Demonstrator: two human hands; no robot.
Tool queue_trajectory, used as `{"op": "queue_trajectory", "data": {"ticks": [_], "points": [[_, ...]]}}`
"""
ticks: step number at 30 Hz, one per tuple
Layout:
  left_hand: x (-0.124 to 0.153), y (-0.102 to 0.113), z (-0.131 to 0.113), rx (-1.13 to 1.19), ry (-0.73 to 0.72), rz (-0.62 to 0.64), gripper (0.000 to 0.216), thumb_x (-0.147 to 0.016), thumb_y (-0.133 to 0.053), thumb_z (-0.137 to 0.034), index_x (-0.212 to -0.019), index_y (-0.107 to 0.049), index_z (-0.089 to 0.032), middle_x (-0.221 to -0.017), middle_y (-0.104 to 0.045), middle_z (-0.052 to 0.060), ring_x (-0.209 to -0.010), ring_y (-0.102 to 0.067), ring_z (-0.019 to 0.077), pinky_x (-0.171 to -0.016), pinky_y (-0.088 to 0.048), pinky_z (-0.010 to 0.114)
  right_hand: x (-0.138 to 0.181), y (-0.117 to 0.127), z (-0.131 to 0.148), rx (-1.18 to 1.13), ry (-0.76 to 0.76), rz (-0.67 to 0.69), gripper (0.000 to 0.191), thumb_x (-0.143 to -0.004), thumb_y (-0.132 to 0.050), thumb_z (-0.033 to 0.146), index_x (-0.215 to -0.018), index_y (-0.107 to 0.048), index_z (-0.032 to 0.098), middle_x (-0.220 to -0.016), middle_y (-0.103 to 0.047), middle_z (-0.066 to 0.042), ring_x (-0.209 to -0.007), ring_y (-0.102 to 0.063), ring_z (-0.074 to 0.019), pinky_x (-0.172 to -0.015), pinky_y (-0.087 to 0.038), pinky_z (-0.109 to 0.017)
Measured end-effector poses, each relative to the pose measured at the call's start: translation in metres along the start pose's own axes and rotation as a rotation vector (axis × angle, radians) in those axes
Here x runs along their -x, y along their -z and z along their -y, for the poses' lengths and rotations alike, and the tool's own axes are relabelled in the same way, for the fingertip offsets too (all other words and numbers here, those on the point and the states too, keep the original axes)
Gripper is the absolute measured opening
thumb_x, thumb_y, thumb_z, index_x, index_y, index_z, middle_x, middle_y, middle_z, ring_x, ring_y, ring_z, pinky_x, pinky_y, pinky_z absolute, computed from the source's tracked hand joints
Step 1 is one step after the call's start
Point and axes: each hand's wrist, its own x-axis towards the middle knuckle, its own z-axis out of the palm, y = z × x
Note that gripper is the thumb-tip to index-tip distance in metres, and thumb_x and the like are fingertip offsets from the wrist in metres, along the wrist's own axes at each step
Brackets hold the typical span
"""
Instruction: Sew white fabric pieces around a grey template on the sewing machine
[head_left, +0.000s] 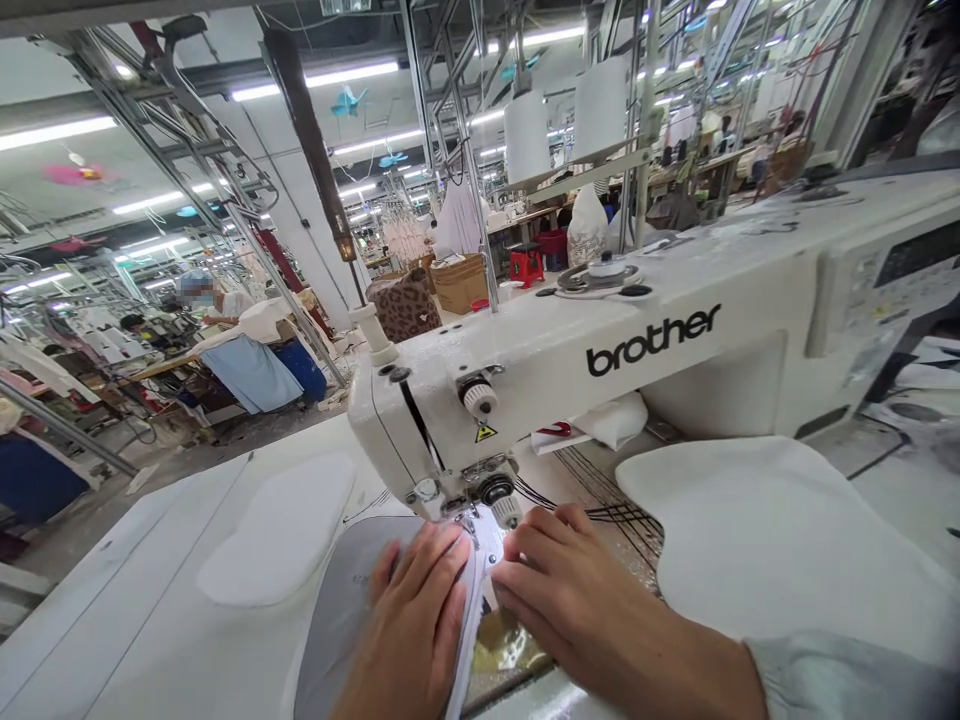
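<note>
A white Brother sewing machine (pixel 600 340) stands across the table, its needle head (pixel 480 495) just above my hands. My left hand (pixel 416 620) lies flat with fingers stretched on a grey fabric piece (pixel 337 610), fingertips near the presser foot. My right hand (pixel 570 590) presses with curled fingers on a white fabric edge (pixel 484 545) right beside the needle. The two hands flank the seam line, almost touching.
A white oval padded piece (pixel 277 540) lies to the left on the white table (pixel 150 600). A larger white fabric piece (pixel 780 530) lies to the right. Thread cones (pixel 525 135) stand behind the machine. Another person (pixel 206 295) works at a far table on the left.
</note>
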Motion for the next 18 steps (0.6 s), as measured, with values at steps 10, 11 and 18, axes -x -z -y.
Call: {"op": "queue_trajectory", "data": {"ticks": [10,11,18], "points": [[0.001,-0.004,-0.006,-0.043,0.107,0.029,0.038,-0.099,-0.035,-0.023,-0.131,-0.051,-0.032,-0.141,-0.056,-0.001,-0.130,-0.053,0.0243,-0.097,-0.051,0.051,0.004,-0.001,-0.004,0.063,0.026,0.019,0.013,-0.094,-0.051,0.010,-0.089,-0.058,0.021,-0.087,-0.061,0.000,-0.086,-0.051,-0.0189,-0.076,-0.028,-0.036],[0.000,-0.001,-0.004,-0.029,0.093,0.047,0.038,-0.099,-0.035,-0.023,-0.132,-0.050,-0.032,-0.142,-0.056,-0.001,-0.132,-0.052,0.0235,-0.097,-0.051,0.050,0.004,-0.001,-0.004,0.051,0.038,0.034,0.012,-0.095,-0.051,0.011,-0.092,-0.058,0.021,-0.088,-0.060,0.000,-0.086,-0.050,-0.0188,-0.076,-0.028,-0.035],[0.003,0.011,0.004,-0.076,-0.070,0.047,0.042,-0.097,-0.040,-0.024,-0.139,-0.044,-0.032,-0.144,-0.054,-0.002,-0.135,-0.048,0.0211,-0.096,-0.051,0.040,0.003,0.003,0.000,-0.012,0.052,0.108,0.010,-0.100,-0.049,0.019,-0.093,-0.055,0.022,-0.094,-0.057,0.000,-0.087,-0.048,-0.0184,-0.079,-0.031,-0.035]]}}
